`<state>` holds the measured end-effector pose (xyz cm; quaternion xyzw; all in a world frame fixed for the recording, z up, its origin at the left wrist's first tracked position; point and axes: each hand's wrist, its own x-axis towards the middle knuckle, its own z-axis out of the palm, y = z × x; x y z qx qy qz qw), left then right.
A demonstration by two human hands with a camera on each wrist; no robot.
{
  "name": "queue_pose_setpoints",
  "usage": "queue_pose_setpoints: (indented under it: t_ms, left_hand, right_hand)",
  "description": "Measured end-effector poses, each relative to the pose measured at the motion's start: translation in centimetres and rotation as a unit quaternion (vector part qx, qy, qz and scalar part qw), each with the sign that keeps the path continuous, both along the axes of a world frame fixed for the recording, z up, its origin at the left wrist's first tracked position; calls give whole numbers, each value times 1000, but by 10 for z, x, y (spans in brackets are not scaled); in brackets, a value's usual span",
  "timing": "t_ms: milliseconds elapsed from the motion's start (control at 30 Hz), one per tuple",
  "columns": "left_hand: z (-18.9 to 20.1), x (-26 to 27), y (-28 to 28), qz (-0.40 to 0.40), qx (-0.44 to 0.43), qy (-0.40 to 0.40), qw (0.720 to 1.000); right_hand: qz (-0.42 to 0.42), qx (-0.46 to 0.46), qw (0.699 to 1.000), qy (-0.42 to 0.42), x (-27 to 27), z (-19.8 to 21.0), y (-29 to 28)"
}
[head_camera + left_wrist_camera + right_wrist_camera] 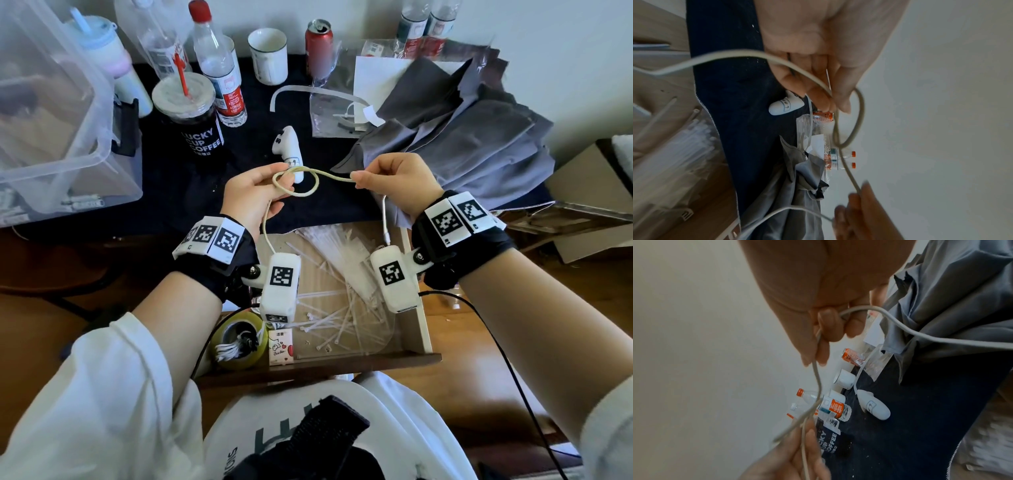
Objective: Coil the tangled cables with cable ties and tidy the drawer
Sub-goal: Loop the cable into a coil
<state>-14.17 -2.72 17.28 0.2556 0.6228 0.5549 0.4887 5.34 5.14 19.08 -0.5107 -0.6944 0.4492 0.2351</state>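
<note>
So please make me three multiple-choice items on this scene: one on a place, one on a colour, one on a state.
1. Where do the loose cable ties lie?
A. in the open drawer
B. in the clear bin
C. on the grey cloth

2. What colour is the can?
A. blue
B. red
C. green

3. How is the cable held?
A. left hand only
B. lying free on the table
C. pinched by both hands, one loop at the left hand

Answers:
1 A, the ties are scattered on the drawer floor below the wrists.
2 B, its body is red.
3 C, the right hand pinches one end of the span, and the left fingers hold the loop.
</note>
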Motion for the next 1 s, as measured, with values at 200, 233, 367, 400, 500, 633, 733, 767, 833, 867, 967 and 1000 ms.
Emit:
queue_pose_setpoints:
  t_ms: [200, 233, 367, 400, 500, 633, 733, 767, 833, 867, 967, 1000]
  left_hand:
    - [10, 12, 4, -32, 18, -3, 999]
    - [12, 11, 4, -26, 21, -23, 999]
    - [15, 10, 4, -46, 38, -28, 998]
    - [14, 12, 4, -54, 40, -19, 998]
    - [13, 18, 3, -70, 35, -6, 997]
    - [13, 20, 3, -114, 33, 19, 993]
    - [13, 17, 3, -134, 21, 42, 990]
    - [11, 15, 3, -132, 14, 48, 990]
    - [6, 8, 4, -117, -3, 65, 991]
    - [2, 3, 4, -106, -11, 73, 992]
    - [-9, -7, 4, -94, -37, 97, 990]
    - [-11, -8, 4, -97, -45, 102, 989]
  right_hand:
    - [26, 25, 996, -79, -17, -10, -4]
    - [29, 28, 995, -86, -18, -13, -5]
    - [12, 70, 995, -69, -22, -15, -10]
    - [15, 61, 996, -56, -24, -12, -10]
    - [67, 26, 997, -34, -30, -2, -14]
    - [80, 35, 995, -38, -32, 1, -15]
    - [52, -21, 997, 44, -32, -2, -13]
    - [26, -42, 996, 77, -30, -3, -11]
    - [-21, -101, 983, 150, -22, 0, -7]
    - [-25, -124, 976, 175, -18, 1, -5]
    - [-2, -147, 974, 175, -9, 2, -8]
    - [-1, -141, 976, 168, -8, 1, -10]
